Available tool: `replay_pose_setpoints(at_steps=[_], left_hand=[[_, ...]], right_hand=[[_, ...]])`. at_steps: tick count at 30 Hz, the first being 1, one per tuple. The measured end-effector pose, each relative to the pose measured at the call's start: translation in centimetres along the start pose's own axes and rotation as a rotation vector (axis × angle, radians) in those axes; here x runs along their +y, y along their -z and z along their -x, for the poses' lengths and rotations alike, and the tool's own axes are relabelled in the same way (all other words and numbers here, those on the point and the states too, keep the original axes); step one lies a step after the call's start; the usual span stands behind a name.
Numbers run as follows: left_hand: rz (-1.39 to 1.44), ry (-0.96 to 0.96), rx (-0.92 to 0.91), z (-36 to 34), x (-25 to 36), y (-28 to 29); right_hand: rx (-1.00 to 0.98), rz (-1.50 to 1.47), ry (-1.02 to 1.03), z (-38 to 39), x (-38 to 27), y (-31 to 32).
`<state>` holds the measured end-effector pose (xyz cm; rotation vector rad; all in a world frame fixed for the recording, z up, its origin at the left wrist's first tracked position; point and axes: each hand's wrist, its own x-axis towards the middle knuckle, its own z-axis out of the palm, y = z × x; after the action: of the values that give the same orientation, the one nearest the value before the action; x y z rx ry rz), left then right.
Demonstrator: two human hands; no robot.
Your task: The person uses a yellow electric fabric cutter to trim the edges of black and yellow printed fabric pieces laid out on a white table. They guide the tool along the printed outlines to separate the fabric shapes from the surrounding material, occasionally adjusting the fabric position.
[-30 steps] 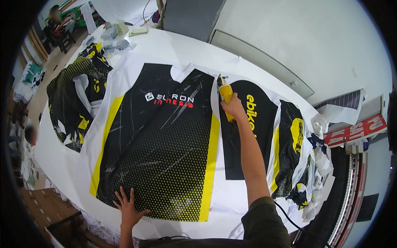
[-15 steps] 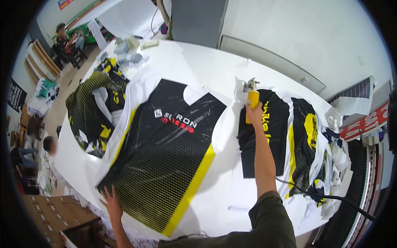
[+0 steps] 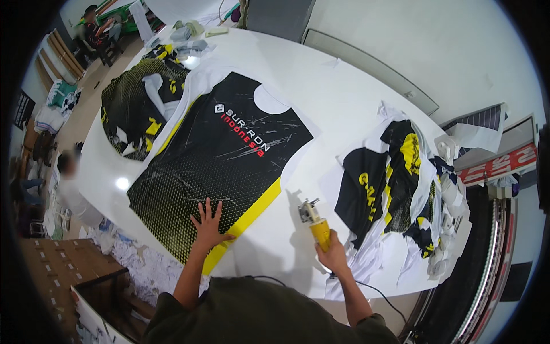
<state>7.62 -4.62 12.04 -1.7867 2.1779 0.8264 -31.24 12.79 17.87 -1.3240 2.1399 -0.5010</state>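
The person's left hand [image 3: 211, 226] lies spread, fingers apart and holding nothing, on the lower part of a black shirt panel [image 3: 223, 160] with a yellow side strip, flat on the white table [image 3: 258, 51]. The right hand [image 3: 335, 255] grips a yellow power tool [image 3: 321, 234], between that panel and a smaller black piece [image 3: 361, 186].

A white table [image 3: 338, 92] with a curved edge carries a black shirt panel [image 3: 229, 137] with yellow side edging, spread flat. Crumpled black-and-yellow fabric [image 3: 129, 86] lies at its left, more bunched pieces [image 3: 401, 178] at its right, and grey cloth bundles [image 3: 186, 31] at the far left end.
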Motion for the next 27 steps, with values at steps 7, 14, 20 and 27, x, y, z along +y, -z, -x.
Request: replay_pose_setpoints(at_steps=[7,14,20,27], left_hand=[[-0.035,-0.03,0.004,3.4,-4.9,-1.8],[-0.029,-0.05,0.008,2.9,-5.7,-2.5],[0.006,-0.069,0.002,2.8,-5.9,-2.7],[0.024,-0.085,-0.021,3.1,-5.6,-1.9]], right_hand=[[-0.069,0.03,0.001,5.0,-4.0,-5.5],[-0.065,0.056,-0.01,2.1,-7.2,-8.1],[-0.013,0.074,-0.053,2.9,-8.2,-9.6],[0.059,0.06,-0.025,1.7,-9.7,-10.7]])
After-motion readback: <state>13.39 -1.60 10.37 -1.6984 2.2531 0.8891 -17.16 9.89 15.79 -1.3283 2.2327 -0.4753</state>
